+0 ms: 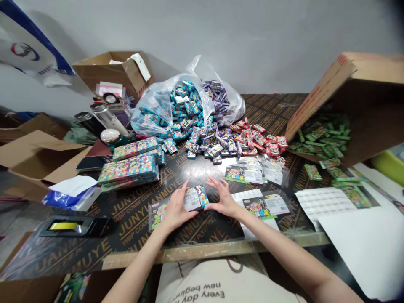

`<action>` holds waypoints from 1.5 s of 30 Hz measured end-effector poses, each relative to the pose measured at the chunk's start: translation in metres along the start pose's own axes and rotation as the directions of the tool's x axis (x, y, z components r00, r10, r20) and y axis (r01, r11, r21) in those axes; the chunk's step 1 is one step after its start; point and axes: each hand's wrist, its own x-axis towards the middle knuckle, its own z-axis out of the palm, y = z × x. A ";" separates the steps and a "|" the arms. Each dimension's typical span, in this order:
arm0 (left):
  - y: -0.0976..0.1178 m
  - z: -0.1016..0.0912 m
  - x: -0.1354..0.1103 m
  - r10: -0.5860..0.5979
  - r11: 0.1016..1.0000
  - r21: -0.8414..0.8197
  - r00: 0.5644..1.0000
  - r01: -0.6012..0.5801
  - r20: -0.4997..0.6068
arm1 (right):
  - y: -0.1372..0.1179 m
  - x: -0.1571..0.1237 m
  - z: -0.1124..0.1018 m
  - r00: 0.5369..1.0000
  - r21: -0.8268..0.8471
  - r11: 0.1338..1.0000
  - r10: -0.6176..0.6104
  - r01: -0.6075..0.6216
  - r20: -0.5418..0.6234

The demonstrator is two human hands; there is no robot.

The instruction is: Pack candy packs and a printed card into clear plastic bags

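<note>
A clear printed plastic bag (158,212) with a white barcode label lies on the table in front of me. My left hand (176,209) rests over it, thumb along its near edge and fingers along its far edge. At the bag's right end shows a small blue candy box (202,195). My right hand (223,198) has its fingers spread, with the thumb tip at the blue box's lower corner. Whether the box is fully inside the bag I cannot tell. Another printed bag (255,207) lies to the right, and several more (243,173) overlap behind.
Loose blue (186,103), purple (217,97) and red boxes (252,136) heap at the back, partly in clear bags. Green boxes (328,136) spill from a tipped carton (322,92). Filled packs (129,168) are stacked left, near a phone (91,163) and a tape dispenser (74,226).
</note>
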 end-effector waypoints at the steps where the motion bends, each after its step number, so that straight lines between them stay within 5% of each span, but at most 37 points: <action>1: 0.000 0.000 0.001 -0.010 1.000 -0.008 1.000 0.009 -0.016 | 0.000 0.002 0.000 1.000 0.013 1.000 0.022 -0.022 -0.010; 3: -0.001 0.002 0.002 -0.013 1.000 -0.015 1.000 0.012 -0.024 | 0.005 0.013 -0.004 0.998 0.017 0.999 0.049 -0.049 -0.024; 5: -0.002 0.006 0.003 -0.013 1.000 -0.007 0.999 0.013 -0.031 | 0.018 0.033 -0.013 0.972 -0.071 0.983 0.153 -0.168 -0.181; 8: -0.002 0.017 0.004 -0.019 0.999 0.040 0.999 0.020 -0.027 | 0.048 0.071 -0.029 0.804 -0.250 0.830 0.337 -0.499 -0.489; 10: -0.003 0.025 0.002 -0.013 0.996 0.090 1.000 0.012 0.006 | 0.066 0.092 -0.036 0.770 -0.349 0.728 0.379 -0.590 -0.512; 13: -0.009 0.031 -0.003 -0.017 0.989 0.144 0.999 0.012 0.034 | 0.081 0.100 -0.038 0.796 -0.400 0.708 0.395 -0.582 -0.458; 15: -0.016 0.027 -0.006 -0.037 0.989 0.141 0.999 0.034 0.019 | 0.081 0.090 -0.038 0.808 -0.313 0.777 0.388 -0.546 -0.444; 18: -0.019 0.016 -0.005 -0.099 0.995 0.023 0.994 0.100 -0.044 | 0.070 0.062 -0.039 0.878 0.016 0.923 0.371 -0.384 -0.301; 20: -0.012 0.010 0.002 -0.210 0.959 -0.211 0.974 0.190 -0.079 | 0.056 0.042 -0.042 0.956 0.318 0.918 0.279 -0.237 -0.092; 22: 0.002 0.007 0.011 -0.325 0.795 -0.524 0.944 0.306 0.058 | 0.042 0.028 -0.046 0.990 0.561 0.815 0.111 -0.143 0.092; 24: 0.020 0.007 0.021 -0.301 0.555 -0.700 0.893 0.450 0.335 | 0.028 0.018 -0.050 0.982 0.677 0.727 -0.022 -0.113 0.188; 27: 0.040 0.013 0.028 -0.237 0.352 -0.747 0.826 0.564 0.512 | 0.012 0.009 -0.054 0.993 0.600 0.798 -0.010 -0.065 0.121; 31: 0.049 0.021 0.029 -0.357 0.261 -0.814 0.836 0.518 0.417 | -0.003 -0.001 -0.047 0.993 0.188 0.982 0.052 -0.031 -0.109; 34: 0.041 0.019 0.024 -0.358 0.380 -0.787 0.861 0.487 0.360 | -0.009 -0.005 -0.035 0.986 -0.029 0.999 0.011 -0.017 -0.169; 36: 0.027 0.012 0.018 -0.343 0.649 -0.660 0.920 0.378 0.189 | -0.007 -0.007 -0.030 0.979 -0.097 0.995 -0.009 -0.011 -0.205; 38: 0.009 0.003 0.010 -0.253 0.915 -0.324 0.967 0.239 -0.003 | -0.001 -0.009 -0.027 0.973 -0.137 0.990 -0.013 -0.019 -0.230; 39: 0.000 -0.001 0.006 -0.192 0.975 -0.125 0.980 0.186 -0.041 | 0.002 -0.010 -0.027 0.972 -0.152 0.988 -0.012 -0.024 -0.234; 42: -0.017 -0.007 -0.005 -0.086 0.973 0.219 0.995 0.074 0.043 | 0.009 -0.011 -0.024 0.982 -0.182 0.983 -0.021 -0.014 -0.190; 45: -0.014 -0.005 -0.008 -0.012 0.974 0.227 0.997 -0.007 0.080 | 0.007 -0.011 -0.021 0.992 -0.189 0.982 -0.035 0.012 -0.121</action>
